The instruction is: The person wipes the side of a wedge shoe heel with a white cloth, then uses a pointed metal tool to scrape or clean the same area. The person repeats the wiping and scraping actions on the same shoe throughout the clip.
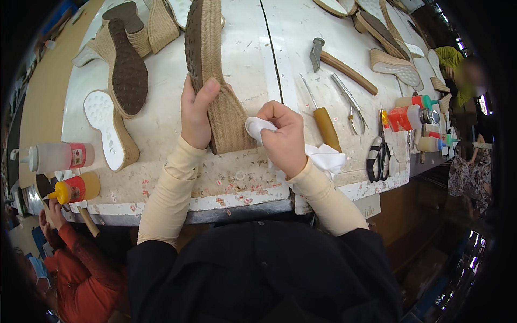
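Observation:
My left hand (195,110) grips a woven jute wedge sole (218,81) that stands on its edge on the white worktable (161,116), its dark brown tread facing left. My right hand (283,137) holds a bunched white cloth (257,128) and presses it against the sole's braided heel side. More of the cloth (326,159) trails out behind my right wrist. Both forearms wear cream sleeves.
Other wedge soles (126,67) lie at the left and far right (396,64). A hammer (339,64), yellow-handled awl (323,121), pliers (353,105), scissors (378,156) and glue bottles (412,116) lie to the right. Squeeze bottles (56,157) stand at the left edge. A person in red (75,264) sits lower left.

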Demonstrator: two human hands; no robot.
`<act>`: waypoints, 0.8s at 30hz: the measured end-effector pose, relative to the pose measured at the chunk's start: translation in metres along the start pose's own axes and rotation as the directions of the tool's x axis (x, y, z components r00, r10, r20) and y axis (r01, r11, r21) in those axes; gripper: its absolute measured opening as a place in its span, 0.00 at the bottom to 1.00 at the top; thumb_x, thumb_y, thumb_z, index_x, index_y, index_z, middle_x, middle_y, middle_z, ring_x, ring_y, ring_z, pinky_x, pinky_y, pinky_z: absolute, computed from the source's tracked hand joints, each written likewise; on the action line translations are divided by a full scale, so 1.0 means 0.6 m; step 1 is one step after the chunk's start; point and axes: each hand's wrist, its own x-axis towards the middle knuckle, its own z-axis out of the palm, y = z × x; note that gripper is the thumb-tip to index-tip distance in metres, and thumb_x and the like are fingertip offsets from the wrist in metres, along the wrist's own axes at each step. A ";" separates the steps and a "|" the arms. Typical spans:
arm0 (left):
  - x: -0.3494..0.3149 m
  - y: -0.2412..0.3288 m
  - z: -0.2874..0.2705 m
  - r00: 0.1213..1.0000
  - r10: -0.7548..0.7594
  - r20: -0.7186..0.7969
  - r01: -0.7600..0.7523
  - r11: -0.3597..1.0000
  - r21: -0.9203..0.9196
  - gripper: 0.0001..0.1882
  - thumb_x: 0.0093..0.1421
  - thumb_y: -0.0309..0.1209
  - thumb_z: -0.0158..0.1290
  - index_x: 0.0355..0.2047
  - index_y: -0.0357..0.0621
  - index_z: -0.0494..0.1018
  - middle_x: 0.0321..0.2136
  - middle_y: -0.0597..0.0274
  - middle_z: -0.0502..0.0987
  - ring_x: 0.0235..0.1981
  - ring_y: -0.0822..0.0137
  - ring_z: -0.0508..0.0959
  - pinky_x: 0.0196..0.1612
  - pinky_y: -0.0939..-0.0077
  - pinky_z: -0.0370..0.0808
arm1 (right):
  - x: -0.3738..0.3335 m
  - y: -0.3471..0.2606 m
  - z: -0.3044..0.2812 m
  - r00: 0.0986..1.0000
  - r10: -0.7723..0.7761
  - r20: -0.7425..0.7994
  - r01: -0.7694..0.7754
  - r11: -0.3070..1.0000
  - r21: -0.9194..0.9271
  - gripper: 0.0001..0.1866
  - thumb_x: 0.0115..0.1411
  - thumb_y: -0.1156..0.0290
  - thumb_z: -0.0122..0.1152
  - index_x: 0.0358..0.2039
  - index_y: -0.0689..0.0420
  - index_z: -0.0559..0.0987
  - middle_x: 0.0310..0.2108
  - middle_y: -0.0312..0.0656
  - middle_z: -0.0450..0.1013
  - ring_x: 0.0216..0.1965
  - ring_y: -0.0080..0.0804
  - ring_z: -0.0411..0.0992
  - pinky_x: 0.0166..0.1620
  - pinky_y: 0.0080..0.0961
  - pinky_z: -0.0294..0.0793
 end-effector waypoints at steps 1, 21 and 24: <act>0.000 0.001 0.000 1.000 -0.001 0.001 0.001 1.000 -0.009 0.28 0.62 0.50 0.45 0.51 0.40 0.57 0.29 0.53 0.74 0.30 0.63 0.78 0.34 0.71 0.78 | 0.001 0.003 0.001 0.999 0.051 -0.003 -0.051 0.997 0.066 0.08 0.50 0.78 0.60 0.20 0.62 0.70 0.17 0.28 0.66 0.21 0.12 0.58 0.22 0.15 0.58; -0.002 0.007 0.000 1.000 -0.028 0.003 0.028 0.997 -0.075 0.28 0.63 0.50 0.45 0.51 0.39 0.57 0.28 0.53 0.74 0.31 0.62 0.78 0.35 0.71 0.78 | 0.009 0.004 0.006 1.000 -0.019 -0.016 0.018 0.999 -0.043 0.09 0.50 0.79 0.61 0.18 0.61 0.70 0.15 0.29 0.64 0.20 0.11 0.58 0.22 0.15 0.57; 0.000 0.006 -0.001 1.000 -0.019 0.006 0.020 0.997 -0.078 0.28 0.63 0.50 0.45 0.51 0.39 0.57 0.29 0.53 0.74 0.31 0.62 0.78 0.34 0.71 0.78 | 0.010 0.001 0.007 1.000 -0.001 -0.011 0.000 0.998 -0.063 0.08 0.49 0.79 0.61 0.18 0.61 0.70 0.15 0.29 0.65 0.20 0.12 0.59 0.22 0.15 0.58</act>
